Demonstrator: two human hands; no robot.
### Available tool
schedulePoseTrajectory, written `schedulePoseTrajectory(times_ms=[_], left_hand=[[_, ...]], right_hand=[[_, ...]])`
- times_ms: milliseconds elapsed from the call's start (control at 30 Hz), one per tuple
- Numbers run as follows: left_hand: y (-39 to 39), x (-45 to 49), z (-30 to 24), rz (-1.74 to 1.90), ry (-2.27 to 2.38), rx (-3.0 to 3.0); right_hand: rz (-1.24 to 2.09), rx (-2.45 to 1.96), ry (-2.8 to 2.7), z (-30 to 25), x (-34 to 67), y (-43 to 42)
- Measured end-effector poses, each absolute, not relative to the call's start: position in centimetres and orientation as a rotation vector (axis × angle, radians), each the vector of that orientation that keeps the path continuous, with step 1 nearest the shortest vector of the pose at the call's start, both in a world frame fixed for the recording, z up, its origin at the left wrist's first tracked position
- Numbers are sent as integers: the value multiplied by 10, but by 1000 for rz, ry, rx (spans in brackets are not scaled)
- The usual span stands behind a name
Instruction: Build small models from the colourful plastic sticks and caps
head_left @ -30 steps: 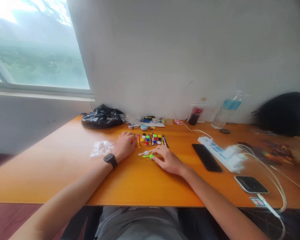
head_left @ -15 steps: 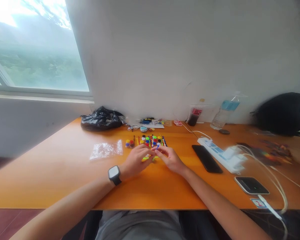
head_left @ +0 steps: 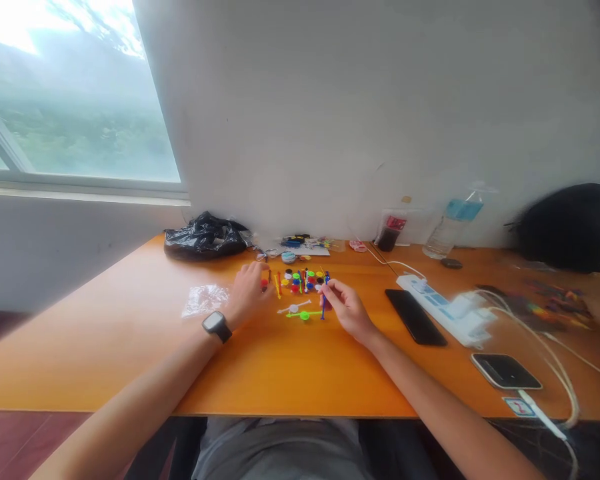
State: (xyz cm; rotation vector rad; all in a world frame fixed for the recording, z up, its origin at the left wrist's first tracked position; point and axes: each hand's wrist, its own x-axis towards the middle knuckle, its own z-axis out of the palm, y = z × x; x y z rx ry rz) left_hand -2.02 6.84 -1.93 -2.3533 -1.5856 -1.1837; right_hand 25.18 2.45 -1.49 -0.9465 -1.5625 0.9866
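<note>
Blue stick (head_left: 323,303) stands upright at frame centre, pinched by the right hand (head_left: 347,308). Left hand (head_left: 247,293) rests curled on red pieces (head_left: 265,283); whether it grips them is unclear.

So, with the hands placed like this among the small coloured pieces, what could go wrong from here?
1. The right hand pinches a thin blue stick just beside the green piece and white piece; a slip could knock them out of place.
2. The left hand rests against the row of coloured caps and sticks; a sweep may scatter them.
3. The black phone lies near the right forearm and could be pushed.
</note>
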Motion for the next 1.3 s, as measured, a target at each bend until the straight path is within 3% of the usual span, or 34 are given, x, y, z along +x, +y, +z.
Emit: schedulePoseTrajectory(times_ms=[200, 700, 1300], left_hand=[[76, -24, -36, -826, -1700, -2502], [69, -19, -28, -853, -1543, -2635], [87, -32, -42, -940, -1691, -2530]], right_hand=[[1004, -964, -1593, -17, 251, 25], [988, -982, -1650, -15, 250, 24], [963, -999, -1692, -15, 251, 23]])
